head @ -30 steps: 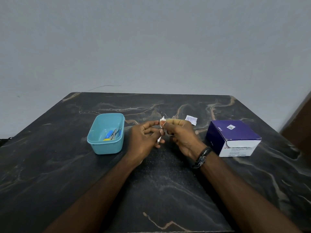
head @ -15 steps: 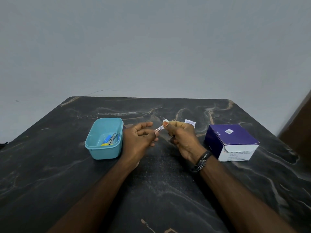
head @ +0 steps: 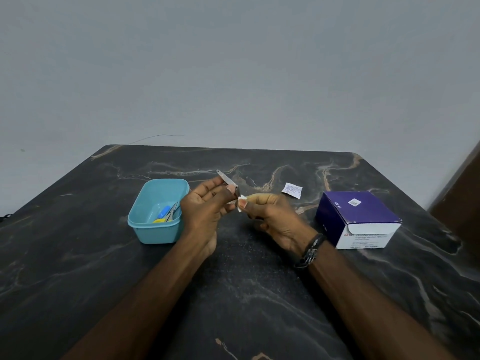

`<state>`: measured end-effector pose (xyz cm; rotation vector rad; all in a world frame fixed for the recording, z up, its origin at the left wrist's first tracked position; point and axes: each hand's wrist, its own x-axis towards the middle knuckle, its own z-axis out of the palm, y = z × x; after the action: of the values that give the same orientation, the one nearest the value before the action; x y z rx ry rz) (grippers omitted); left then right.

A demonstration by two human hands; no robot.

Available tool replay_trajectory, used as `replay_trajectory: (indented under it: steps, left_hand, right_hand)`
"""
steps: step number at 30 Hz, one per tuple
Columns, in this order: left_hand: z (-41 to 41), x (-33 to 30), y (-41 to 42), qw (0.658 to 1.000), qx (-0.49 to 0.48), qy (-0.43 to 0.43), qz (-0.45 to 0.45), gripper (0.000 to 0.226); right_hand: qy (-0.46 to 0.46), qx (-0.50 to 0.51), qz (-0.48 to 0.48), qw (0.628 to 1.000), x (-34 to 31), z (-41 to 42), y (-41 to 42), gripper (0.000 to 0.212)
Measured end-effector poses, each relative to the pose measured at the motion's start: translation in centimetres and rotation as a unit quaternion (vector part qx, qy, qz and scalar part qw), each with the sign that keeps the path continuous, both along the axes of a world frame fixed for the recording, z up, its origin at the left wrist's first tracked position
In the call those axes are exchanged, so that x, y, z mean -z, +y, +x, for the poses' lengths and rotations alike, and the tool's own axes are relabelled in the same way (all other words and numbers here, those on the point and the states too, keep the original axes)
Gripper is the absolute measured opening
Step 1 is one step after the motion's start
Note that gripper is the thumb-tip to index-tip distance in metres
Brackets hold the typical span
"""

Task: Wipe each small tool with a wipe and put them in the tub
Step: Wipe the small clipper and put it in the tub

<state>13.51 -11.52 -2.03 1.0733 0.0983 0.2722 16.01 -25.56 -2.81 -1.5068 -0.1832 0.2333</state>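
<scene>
**Metal tool held and wiped above the desk**

A slim silver metal tool [head: 227, 179] is pinched between the thumb and fingers of the left hand [head: 205, 206], its free end with a small hole angled up and away to the left. The lower end of the tool is met by a small white wipe [head: 242, 202], which is pinched in the curled fingers of the right hand [head: 272, 216]. Both hands are raised just above the dark marbled desk [head: 246, 294], close together near its middle.

A light blue plastic tub [head: 158, 229] is seen just left of the left hand, resting on the desk. Inside it, a pair of small scissors with yellow handles [head: 170, 215] and a blue item [head: 164, 211] are lying. A torn white sachet [head: 292, 189] is lying flat beyond the right hand. A purple and white cardboard box [head: 357, 219] is placed on the right. A dark beaded bracelet [head: 310, 252] is worn on the right wrist.
</scene>
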Motion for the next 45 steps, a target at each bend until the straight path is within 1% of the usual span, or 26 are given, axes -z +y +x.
replay_trajectory:
  steps: [4, 8, 11, 16, 21, 24, 28, 32, 35, 38, 41, 43, 45]
  left_hand:
    - [0.0, 0.1, 0.0, 0.999, -0.005, 0.010, 0.049, 0.022]
    - [-0.1, -0.2, -0.1, 0.999, -0.015, 0.002, 0.050, 0.020]
    - [-0.2, -0.2, 0.0, 0.997, -0.008, -0.002, 0.071, 0.017]
    - [-0.4, 0.3, -0.5, 0.993, 0.041, 0.002, 0.115, 0.021]
    - [-0.5, 0.5, -0.6, 0.987, 0.044, -0.021, 0.156, 0.022]
    - [-0.5, 0.6, -0.6, 0.982, 0.047, -0.048, 0.178, 0.025]
    - [-0.7, 0.7, -0.7, 0.974, 0.048, -0.079, 0.207, 0.035]
    - [-0.7, 0.9, -0.6, 0.966, 0.049, -0.104, 0.230, 0.037]
    - [-0.6, 1.3, -0.5, 0.953, 0.049, -0.119, 0.274, 0.035]
    - [-0.3, 1.7, -0.4, 0.945, 0.039, -0.119, 0.301, 0.038]
    - [0.0, 1.8, -0.2, 0.932, 0.055, -0.123, 0.338, 0.047]
    - [-0.2, 1.8, -0.2, 0.921, 0.078, -0.118, 0.363, 0.058]
    - [-0.2, 1.8, -0.3, 0.917, 0.088, -0.110, 0.374, 0.062]
  right_hand:
    - [-0.020, 0.008, -0.036, 0.999, 0.0, -0.2, 0.2, 0.014]
    - [-0.039, 0.066, 0.002, 0.997, -0.6, 0.1, -0.2, 0.019]
    - [-0.039, 0.104, 0.004, 0.994, -1.1, 0.3, -0.6, 0.023]
    - [-0.039, 0.098, 0.001, 0.994, -0.8, 0.3, -0.2, 0.021]
    - [-0.039, 0.090, 0.004, 0.995, -0.8, 0.3, -0.1, 0.015]
    - [-0.039, 0.091, 0.002, 0.995, -0.9, 0.2, -0.1, 0.016]
    - [-0.033, 0.091, 0.001, 0.995, -0.9, 0.1, 0.1, 0.017]
    - [-0.036, 0.093, -0.007, 0.995, -0.8, 0.2, 0.1, 0.017]
    - [-0.059, 0.089, -0.023, 0.994, -0.7, 0.0, 0.2, 0.017]
    - [-0.096, 0.075, -0.043, 0.992, -0.8, -0.5, 0.3, 0.014]
    - [-0.118, 0.074, -0.040, 0.990, -1.0, -0.6, 0.3, 0.017]
    - [-0.115, 0.077, -0.032, 0.990, -1.2, -0.6, 0.3, 0.016]
    - [-0.111, 0.078, -0.036, 0.990, -1.1, -0.6, 0.3, 0.016]
